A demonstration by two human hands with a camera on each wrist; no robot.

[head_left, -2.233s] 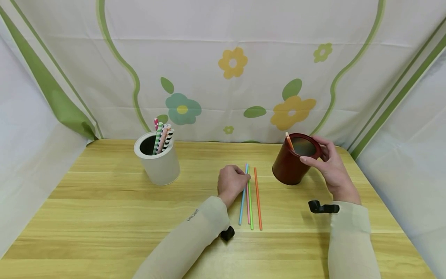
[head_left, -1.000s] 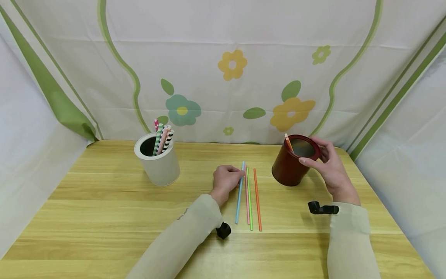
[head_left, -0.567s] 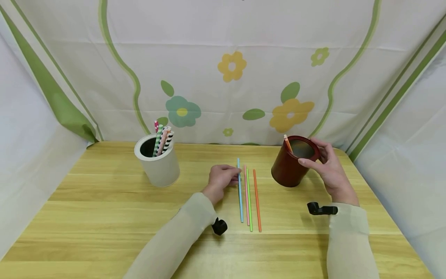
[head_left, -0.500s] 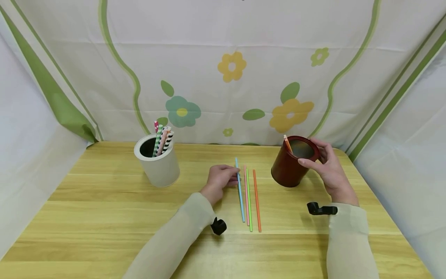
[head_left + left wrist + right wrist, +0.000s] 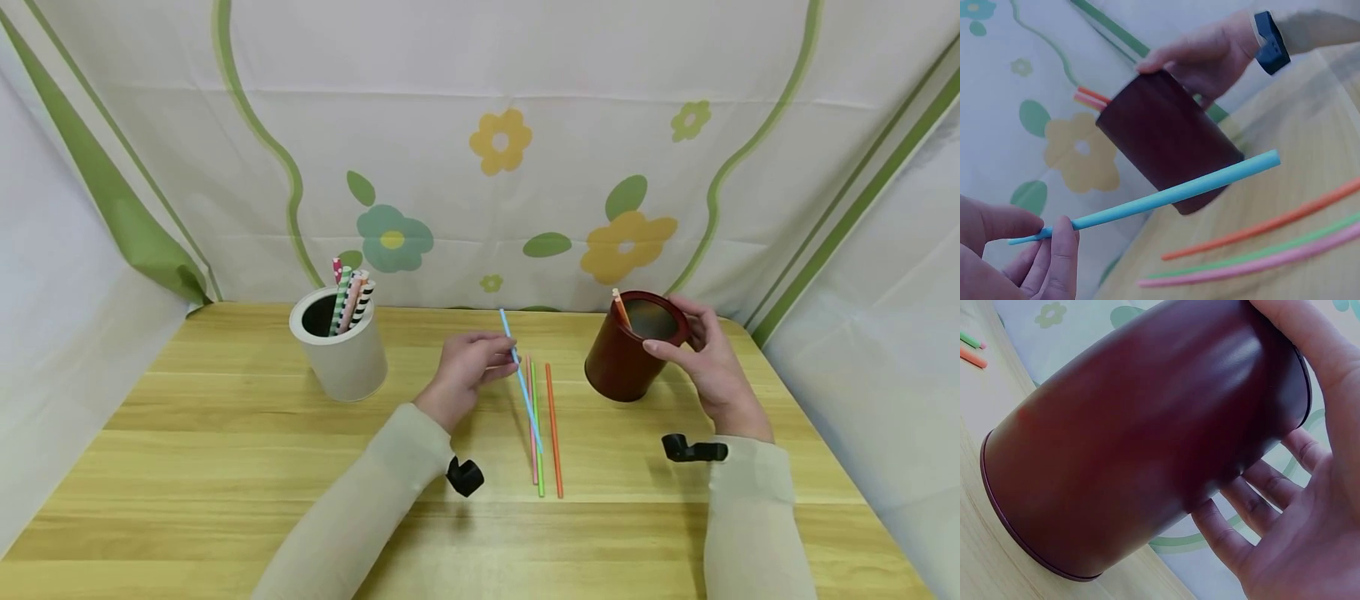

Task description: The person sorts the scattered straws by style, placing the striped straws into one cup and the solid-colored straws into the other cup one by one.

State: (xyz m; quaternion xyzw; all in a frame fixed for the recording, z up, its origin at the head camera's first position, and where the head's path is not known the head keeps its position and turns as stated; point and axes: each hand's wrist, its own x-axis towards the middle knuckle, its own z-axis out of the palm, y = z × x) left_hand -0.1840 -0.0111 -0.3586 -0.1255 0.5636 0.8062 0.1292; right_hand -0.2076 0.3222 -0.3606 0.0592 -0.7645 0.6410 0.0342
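Observation:
My left hand (image 5: 468, 371) pinches a blue straw (image 5: 527, 402) near its far end. Lifted off the table, the straw slants with its lower end overlapping the green straw (image 5: 540, 479) in the head view. Beside it lie a pink straw (image 5: 1210, 275) and an orange straw (image 5: 553, 425), roughly parallel. My right hand (image 5: 712, 367) holds the dark red pot (image 5: 622, 358) at its rim, thumb on the near side, fingers round the right side. A few orange and pinkish straws (image 5: 1091, 99) lean inside that pot.
On the left of the wooden table (image 5: 187, 467) stands a white pot (image 5: 348, 367) with several patterned straws (image 5: 349, 304). A flowered cloth (image 5: 420, 150) hangs behind the table's back edge, with more cloth at both sides.
My left hand has drawn the blue straw leftward from the other straws, then raised and tilted it. The right hand and the red pot have stayed put.

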